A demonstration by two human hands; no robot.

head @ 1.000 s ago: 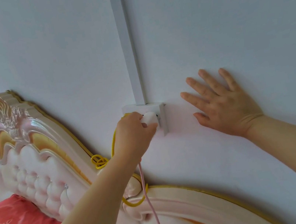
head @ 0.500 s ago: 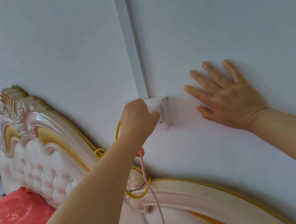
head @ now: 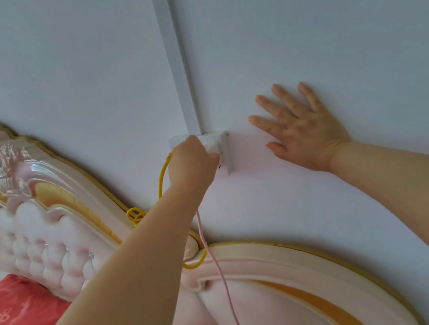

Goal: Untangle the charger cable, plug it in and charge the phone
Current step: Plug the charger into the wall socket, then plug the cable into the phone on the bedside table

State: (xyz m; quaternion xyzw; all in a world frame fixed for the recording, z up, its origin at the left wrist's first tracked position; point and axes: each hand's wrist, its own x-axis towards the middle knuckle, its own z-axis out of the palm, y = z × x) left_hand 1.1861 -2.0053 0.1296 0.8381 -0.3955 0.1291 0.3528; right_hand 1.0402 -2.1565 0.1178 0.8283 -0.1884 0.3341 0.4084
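The left hand (head: 192, 163) curls round the white charger plug (head: 212, 148) at the wall socket (head: 227, 160), the right hand (head: 302, 131) lies spread flat on the wall, and the hanging pink cable (head: 219, 274) looks light and limp, so the rigid plug is probably the surer hold.

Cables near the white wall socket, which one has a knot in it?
The thick yellow cable, knotted in a loop by the padded headboard. The thin pink cable hangs smooth below the left hand.

L hand (head: 192, 163) pushed charger plug (head: 212, 147) further into socket (head: 227, 160).
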